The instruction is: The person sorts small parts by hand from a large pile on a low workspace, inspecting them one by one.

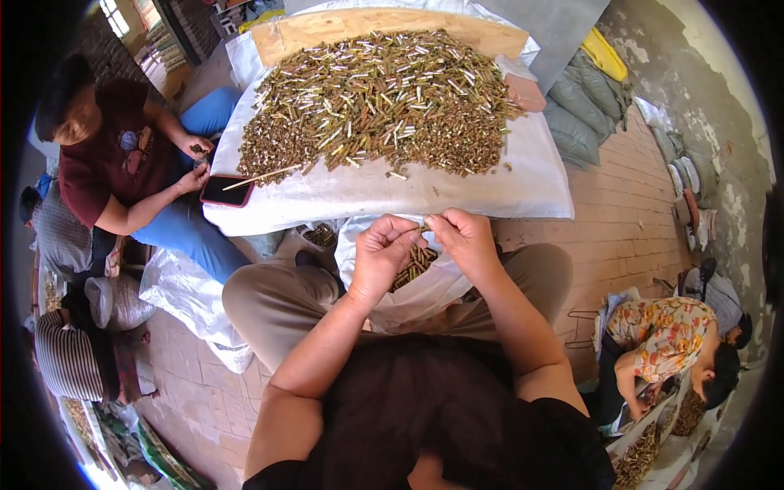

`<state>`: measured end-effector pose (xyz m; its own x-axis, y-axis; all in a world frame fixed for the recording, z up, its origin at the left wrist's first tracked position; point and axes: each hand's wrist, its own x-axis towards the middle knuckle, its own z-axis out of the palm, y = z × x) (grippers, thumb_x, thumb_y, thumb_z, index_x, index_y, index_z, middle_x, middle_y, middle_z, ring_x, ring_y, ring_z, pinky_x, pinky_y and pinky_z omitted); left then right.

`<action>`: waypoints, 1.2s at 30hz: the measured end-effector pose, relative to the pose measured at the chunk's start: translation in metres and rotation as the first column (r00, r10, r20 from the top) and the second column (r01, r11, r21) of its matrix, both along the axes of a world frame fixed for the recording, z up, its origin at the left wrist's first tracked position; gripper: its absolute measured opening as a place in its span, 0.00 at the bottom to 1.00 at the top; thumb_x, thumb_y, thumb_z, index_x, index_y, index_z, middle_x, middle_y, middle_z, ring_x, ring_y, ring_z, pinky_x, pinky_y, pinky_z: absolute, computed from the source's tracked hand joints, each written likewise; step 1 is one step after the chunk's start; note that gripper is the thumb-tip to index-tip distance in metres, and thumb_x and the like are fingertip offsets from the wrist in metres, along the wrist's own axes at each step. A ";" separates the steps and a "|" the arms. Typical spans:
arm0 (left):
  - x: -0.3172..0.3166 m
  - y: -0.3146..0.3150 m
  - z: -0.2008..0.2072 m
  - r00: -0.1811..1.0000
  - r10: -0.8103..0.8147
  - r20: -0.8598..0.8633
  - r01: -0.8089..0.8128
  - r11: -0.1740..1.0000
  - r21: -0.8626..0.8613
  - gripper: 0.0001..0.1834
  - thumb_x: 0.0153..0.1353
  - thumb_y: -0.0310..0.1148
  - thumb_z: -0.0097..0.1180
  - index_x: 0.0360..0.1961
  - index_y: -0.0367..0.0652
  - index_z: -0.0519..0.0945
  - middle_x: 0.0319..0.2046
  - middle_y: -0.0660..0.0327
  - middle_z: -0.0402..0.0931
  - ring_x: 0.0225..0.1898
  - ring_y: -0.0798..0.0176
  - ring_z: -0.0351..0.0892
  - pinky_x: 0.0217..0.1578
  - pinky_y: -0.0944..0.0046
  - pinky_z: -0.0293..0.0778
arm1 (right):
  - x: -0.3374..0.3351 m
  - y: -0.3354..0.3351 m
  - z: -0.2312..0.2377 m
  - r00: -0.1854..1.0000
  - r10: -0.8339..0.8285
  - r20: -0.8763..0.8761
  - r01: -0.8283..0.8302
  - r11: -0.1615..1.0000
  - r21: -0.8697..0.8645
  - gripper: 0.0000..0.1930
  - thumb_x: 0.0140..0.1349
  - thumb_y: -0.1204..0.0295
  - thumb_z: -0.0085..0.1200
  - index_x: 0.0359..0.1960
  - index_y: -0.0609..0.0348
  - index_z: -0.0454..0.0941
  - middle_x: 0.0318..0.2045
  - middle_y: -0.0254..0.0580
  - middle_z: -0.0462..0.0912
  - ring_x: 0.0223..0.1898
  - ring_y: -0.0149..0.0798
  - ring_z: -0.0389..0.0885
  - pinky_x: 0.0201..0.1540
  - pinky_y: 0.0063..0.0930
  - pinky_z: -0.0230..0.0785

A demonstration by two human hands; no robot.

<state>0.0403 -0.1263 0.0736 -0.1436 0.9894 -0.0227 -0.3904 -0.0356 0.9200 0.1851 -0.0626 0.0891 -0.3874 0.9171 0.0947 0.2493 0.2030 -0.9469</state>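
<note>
My left hand (382,251) and my right hand (464,241) meet just past the table's near edge, above an open white sack (433,298) between my knees. Both sets of fingertips pinch a small brass-coloured metal piece (425,229); its exact kind is too small to make out. Inside the sack lie many slim, similarly coloured metal pieces (415,268). On the white-covered table (392,196) ahead, a wide heap of small brass, silver and brownish cylindrical metal pieces (384,98) is spread out.
A wooden board (392,24) backs the heap. A thin stick (261,177) rests across a dark phone (227,191) at the table's left corner. One person (122,163) sits at the left, another (665,335) bends at lower right. Stuffed green sacks (584,106) stand beyond the table's right side.
</note>
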 end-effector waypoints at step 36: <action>-0.062 0.143 -0.085 0.174 0.166 -0.971 0.018 0.985 0.172 0.07 0.45 0.26 0.58 0.28 0.41 0.77 0.27 0.53 0.72 0.27 0.49 0.76 0.28 0.57 0.73 | -0.059 0.151 -0.099 0.771 -0.004 0.637 -0.347 0.836 0.425 0.07 0.51 0.69 0.56 0.31 0.57 0.77 0.28 0.44 0.76 0.28 0.49 0.77 0.31 0.39 0.70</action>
<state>-0.0212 0.0168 -0.0114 -0.0295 0.9517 0.3057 0.8372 -0.1436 0.5277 0.1258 0.0887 -0.0097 -0.6676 0.7161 0.2036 0.6276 0.6884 -0.3637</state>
